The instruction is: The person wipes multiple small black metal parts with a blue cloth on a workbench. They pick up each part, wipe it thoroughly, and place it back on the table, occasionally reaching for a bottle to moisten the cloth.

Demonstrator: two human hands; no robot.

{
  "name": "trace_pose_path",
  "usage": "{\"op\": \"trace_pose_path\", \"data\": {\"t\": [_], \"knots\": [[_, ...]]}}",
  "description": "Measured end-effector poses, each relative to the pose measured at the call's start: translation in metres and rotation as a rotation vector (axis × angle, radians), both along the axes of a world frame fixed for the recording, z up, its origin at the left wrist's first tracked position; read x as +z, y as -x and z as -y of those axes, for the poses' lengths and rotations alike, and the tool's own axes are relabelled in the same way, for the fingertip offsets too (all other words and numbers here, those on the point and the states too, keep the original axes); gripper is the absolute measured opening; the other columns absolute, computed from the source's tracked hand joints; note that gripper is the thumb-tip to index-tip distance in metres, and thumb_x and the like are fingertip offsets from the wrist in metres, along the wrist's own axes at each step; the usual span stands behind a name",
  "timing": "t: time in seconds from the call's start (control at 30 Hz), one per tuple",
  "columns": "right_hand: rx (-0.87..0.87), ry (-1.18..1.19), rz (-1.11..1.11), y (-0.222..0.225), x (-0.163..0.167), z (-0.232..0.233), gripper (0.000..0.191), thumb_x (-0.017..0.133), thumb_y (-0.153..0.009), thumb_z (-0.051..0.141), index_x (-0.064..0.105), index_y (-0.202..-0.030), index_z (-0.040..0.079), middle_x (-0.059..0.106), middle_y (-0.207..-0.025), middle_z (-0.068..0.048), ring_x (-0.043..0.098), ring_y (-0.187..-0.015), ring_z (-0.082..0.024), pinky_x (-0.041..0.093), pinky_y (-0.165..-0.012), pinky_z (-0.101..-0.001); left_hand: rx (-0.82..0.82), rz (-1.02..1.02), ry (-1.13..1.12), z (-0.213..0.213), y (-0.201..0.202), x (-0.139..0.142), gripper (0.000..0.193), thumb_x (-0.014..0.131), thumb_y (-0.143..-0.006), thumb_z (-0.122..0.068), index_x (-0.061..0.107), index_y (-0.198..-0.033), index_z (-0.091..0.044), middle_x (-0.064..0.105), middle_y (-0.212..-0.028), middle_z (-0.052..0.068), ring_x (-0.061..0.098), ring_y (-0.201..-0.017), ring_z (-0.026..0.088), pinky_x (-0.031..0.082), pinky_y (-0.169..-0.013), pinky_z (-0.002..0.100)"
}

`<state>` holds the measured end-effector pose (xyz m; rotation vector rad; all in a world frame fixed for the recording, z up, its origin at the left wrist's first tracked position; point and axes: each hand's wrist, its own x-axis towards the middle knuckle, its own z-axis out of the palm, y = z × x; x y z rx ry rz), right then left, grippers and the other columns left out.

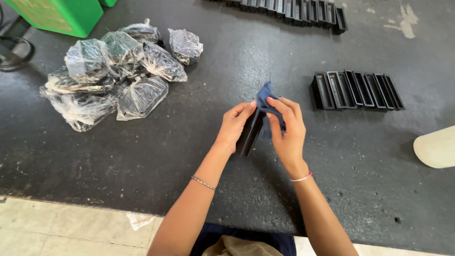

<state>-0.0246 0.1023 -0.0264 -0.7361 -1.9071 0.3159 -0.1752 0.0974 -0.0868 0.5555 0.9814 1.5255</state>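
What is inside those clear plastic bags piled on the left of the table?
Each clear plastic bag shows a dark shape, seemingly black parts like the unwrapped black trays. Crinkled plastic and glare hide details and count.

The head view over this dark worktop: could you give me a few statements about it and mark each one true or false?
1. The left hand holds a black rectangular plastic part. True.
2. The right hand presses a blue cloth against that part. True.
3. The heap of clear plastic bags lies to the right of the hands. False: it lies to their left.
4. The row of black rectangular frames is stacked on the floor. False: it stands on the dark worktop, right of the hands.
5. A green box sits at the far left corner. True.
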Motion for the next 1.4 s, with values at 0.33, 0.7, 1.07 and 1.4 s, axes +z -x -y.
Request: {"op": "trace_pose_path", "data": {"t": [0.33, 0.7, 1.07, 1.4], "knots": [[0.597, 0.201, 0.201, 0.002, -0.002, 0.027, 0.037, 0.064, -0.086, -0.014, 0.071, -0.114, 0.01, 0.067, -0.119, -0.011, 0.069, -0.107, -0.027, 0.057, -0.09, -0.0342, 0.154, 0.146, -0.063, -0.013, 0.036, -0.013, 0.027, 0.07, -0.097, -0.035, 0.076, -0.103, -0.009, 0.067, -0.081, -0.005, 0.059, -0.067, 0.004, 0.048, -0.058, 0.022], [0.108, 0.056, 0.001, -0.017, 0.009, -0.005, 0.033, 0.065, -0.094, -0.01, 0.067, -0.123, 0.006, 0.064, -0.126, -0.013, 0.067, -0.115, -0.028, 0.053, -0.097, -0.0355, -0.046, 0.033, 0.035, -0.002, 0.006, 0.013, 0.033, 0.067, -0.095, -0.043, 0.075, -0.103, -0.012, 0.066, -0.075, -0.003, 0.057, -0.057, 0.004, 0.046, -0.049, 0.022], [0.596, 0.215, 0.172, 0.004, 0.008, 0.034, 0.035, 0.066, -0.085, -0.011, 0.072, -0.113, 0.009, 0.071, -0.118, -0.01, 0.069, -0.111, -0.027, 0.055, -0.096, -0.0354, 0.21, 0.246, -0.148, -0.001, 0.05, -0.002, 0.03, 0.066, -0.1, -0.042, 0.067, -0.096, -0.013, 0.061, -0.074, -0.004, 0.057, -0.058, 0.007, 0.046, -0.049, 0.024], [0.254, 0.456, -0.297, -0.013, 0.001, 0.004, 0.026, 0.064, -0.099, -0.006, 0.066, -0.123, 0.001, 0.063, -0.121, -0.002, 0.061, -0.101, -0.007, 0.049, -0.085, -0.0183, 0.099, 0.146, -0.042, 0.001, 0.031, 0.013, 0.03, 0.07, -0.096, -0.042, 0.072, -0.096, -0.013, 0.063, -0.07, -0.003, 0.056, -0.055, 0.007, 0.046, -0.047, 0.024]]}}
